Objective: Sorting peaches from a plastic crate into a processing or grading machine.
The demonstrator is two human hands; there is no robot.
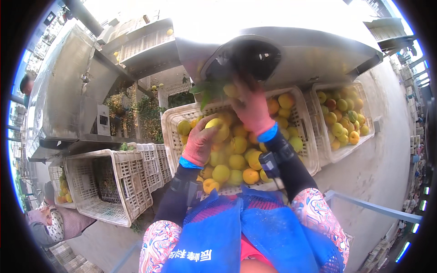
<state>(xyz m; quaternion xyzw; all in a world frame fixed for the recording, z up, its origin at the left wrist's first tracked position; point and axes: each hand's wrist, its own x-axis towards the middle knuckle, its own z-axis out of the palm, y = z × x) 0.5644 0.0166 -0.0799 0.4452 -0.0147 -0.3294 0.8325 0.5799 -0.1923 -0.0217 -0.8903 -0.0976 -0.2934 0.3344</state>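
A white plastic crate [169,125] in front of me is full of round yellow-green and orange fruit [236,162], perhaps peaches. Over its left part my left hand [200,142], in a pinkish glove with a blue cuff, is closed round a yellow-green fruit [217,129]. My right hand [253,107], gloved the same way, reaches over the crate's far side toward a dark round opening [268,57] in a pale metal housing. Its fingers are smeared by motion. Beside them are another fruit [231,90] and blurred green leaves [207,92]; whether the fingers grip either is unclear.
To the right stands another fruit-filled crate [334,154]. At left an empty white crate [102,214] lies tilted near further crates. A metal machine [63,91] rises behind them, and a person [59,223] is at the lower left. A blue rail [373,207] runs at right.
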